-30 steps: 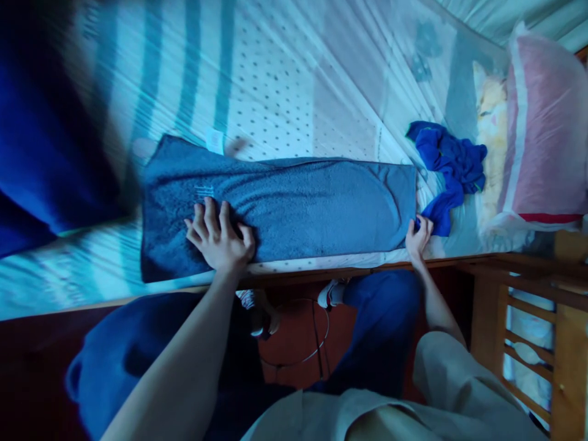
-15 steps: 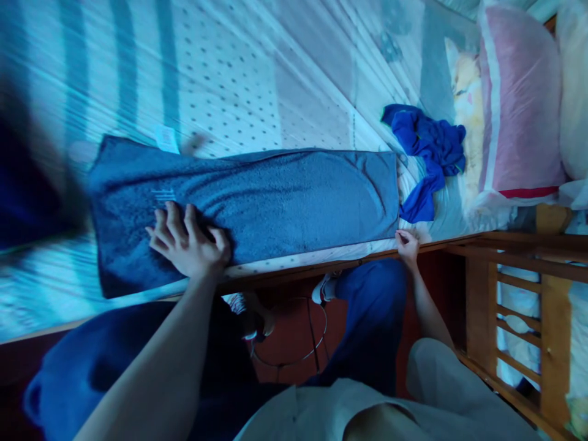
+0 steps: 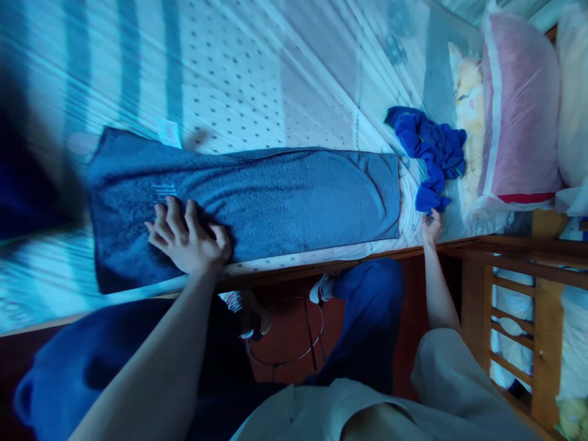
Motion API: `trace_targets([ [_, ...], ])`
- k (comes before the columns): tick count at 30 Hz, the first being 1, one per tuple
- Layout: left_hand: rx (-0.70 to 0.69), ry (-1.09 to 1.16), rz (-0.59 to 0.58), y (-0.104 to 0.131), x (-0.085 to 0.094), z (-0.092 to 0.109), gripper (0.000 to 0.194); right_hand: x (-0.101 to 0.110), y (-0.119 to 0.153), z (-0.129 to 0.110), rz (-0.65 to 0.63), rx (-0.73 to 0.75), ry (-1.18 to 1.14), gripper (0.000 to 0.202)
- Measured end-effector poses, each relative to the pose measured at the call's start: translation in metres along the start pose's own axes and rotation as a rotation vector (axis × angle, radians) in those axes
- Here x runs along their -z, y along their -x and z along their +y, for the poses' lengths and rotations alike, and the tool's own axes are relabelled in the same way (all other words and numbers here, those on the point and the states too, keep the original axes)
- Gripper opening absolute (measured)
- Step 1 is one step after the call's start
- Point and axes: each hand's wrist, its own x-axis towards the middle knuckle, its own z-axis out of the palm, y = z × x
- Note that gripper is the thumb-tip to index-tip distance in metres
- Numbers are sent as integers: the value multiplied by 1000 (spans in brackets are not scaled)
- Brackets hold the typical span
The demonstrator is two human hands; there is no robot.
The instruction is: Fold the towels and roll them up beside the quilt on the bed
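A dark blue-grey towel lies spread lengthwise along the near edge of the bed, with a few soft folds across its upper side. My left hand rests flat on the towel's left part, fingers spread, just below a small light mark. Beyond the towel's right end is a crumpled bright blue cloth with thin green edging. My right hand is at the near end of this cloth, its fingers bent and closed against the fabric. The fingertips are partly hidden by the cloth.
The bed sheet has stripes and dots. A pink pillow in clear plastic stands at the right, beside a yellowish printed pillow. A wooden rail runs at the lower right. My knees are under the bed's edge.
My right hand has left the towel's near right corner and moved right to the blue cloth. The cloth's near end has shifted away and right. My left hand stays put.
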Motion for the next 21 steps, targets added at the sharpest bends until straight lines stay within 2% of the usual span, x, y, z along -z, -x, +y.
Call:
trace_targets([
  [2, 0, 4, -4, 0, 1, 1, 73, -9, 22, -10, 8, -66, -95, 48],
  [5, -6, -8, -1, 0, 1, 1, 72, -27, 54, -25, -83, -141, -354, 54],
  [8, -6, -15, 1, 0, 1, 1, 71, -34, 70, -31, -108, -157, -465, 50],
  [12, 14, 4, 0, 0, 2, 3, 73, -26, 71, -39, -64, -156, -308, 35],
  [15, 9, 14, -2, 0, 2, 3, 72, -26, 69, -64, 93, -13, -106, 40],
  [17, 3, 11, 0, 0, 2, 3, 72, -36, 66, -88, 149, 122, -4, 49],
  [21, 5, -9, 7, 0, 1, 0, 72, -65, 57, -122, -40, 282, 109, 62],
])
